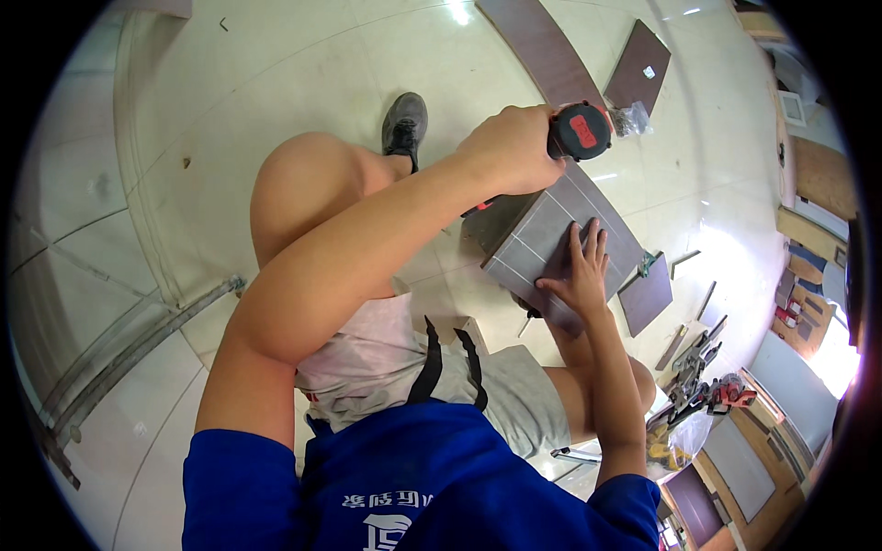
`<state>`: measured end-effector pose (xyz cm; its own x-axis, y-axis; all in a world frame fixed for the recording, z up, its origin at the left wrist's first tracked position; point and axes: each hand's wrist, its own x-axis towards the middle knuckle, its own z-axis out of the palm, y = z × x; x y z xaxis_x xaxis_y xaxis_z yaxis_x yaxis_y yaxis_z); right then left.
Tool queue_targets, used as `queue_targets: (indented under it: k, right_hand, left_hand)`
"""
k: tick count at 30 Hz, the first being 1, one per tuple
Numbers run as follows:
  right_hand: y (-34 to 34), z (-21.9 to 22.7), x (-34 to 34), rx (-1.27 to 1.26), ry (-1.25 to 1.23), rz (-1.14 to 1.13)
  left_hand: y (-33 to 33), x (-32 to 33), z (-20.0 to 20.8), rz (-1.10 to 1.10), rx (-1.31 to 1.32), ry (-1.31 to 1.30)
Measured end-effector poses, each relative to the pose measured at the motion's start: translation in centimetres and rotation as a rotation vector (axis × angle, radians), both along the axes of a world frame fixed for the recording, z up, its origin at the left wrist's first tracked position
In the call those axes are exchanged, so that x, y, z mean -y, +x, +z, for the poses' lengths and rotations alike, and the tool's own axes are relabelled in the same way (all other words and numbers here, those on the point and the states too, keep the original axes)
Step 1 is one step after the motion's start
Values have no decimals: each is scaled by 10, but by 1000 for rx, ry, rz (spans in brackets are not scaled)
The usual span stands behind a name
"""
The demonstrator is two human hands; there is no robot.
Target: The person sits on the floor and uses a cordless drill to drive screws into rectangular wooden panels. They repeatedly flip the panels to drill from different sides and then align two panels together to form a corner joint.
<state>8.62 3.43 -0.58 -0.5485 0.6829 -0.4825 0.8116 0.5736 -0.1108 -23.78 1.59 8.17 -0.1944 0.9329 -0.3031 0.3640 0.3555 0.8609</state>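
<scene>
My left hand [514, 147] is closed around a black and red cordless drill [582, 131], its round rear end facing up. The drill's front is hidden, so I cannot tell whether it touches anything. Below it stands a dark grey boxy piece made of boards [537, 241], with thin white lines crossing its top face. My right hand [581, 275] lies on that face, fingers spread and thumb out to the left, holding nothing. The boxy piece is between my legs, close to my right knee.
Long brown boards [542, 46] and a shorter board [638, 69] lie on the pale tiled floor, beside a clear bag of small parts [630, 119]. A grey panel [646, 294] is at the right. Several tools [703, 390] are grouped farther right. A metal track [147, 354] runs along the left.
</scene>
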Motion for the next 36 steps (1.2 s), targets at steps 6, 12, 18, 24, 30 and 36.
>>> queue_targets:
  k: [6,12,18,24,30,36]
  right_hand:
    - [-16,-3,-6,-25,10,11]
    - [-37,2,-6,-18,-6,-6]
    - [-45,-1,-12,-55,8,8]
    - [-34,-13,-10,-238,85,-46]
    - [-29,-50,4,-279,342,-61]
    - [-28,-51,12,-301,340,-79]
  left_hand:
    - [-1,0,-1,-3,-26,-68]
    - [1,0,-6,-20,-53,-60]
    - [7,-3,-12,-58,-29,-85]
    - [10,0,-6,-71,-19,-183]
    - [20,0,-1,-64,27,-224]
    - [18,7,-11,-80,31,-185]
